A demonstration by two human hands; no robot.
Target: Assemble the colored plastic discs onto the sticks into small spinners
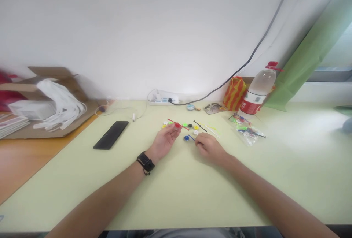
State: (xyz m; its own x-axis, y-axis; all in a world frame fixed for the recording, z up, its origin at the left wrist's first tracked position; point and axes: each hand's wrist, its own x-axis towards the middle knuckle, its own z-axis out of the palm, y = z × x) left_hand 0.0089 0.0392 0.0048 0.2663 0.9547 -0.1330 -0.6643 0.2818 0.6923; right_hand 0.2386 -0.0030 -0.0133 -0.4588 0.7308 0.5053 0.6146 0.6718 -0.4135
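My left hand [164, 141], with a black watch on the wrist, pinches a red round piece [177, 125]; a thin red stick [184, 127] crosses it. Beside it, my right hand [209, 147] is closed on a thin blue stick [191, 138], whose visible end points at a blue round piece [186, 138] on the table. Small yellow, white, green and black round pieces lie just beyond both hands. A black stick [200, 126] and a white stick [212, 131] rest to the right of them.
A black phone [110, 135] lies at left, near an open cardboard box [55, 71]. At the back are a power strip [162, 100] and its cable. To the right stand a plastic bag of parts [249, 131], a striped bag [235, 93] and a large bottle [260, 88].
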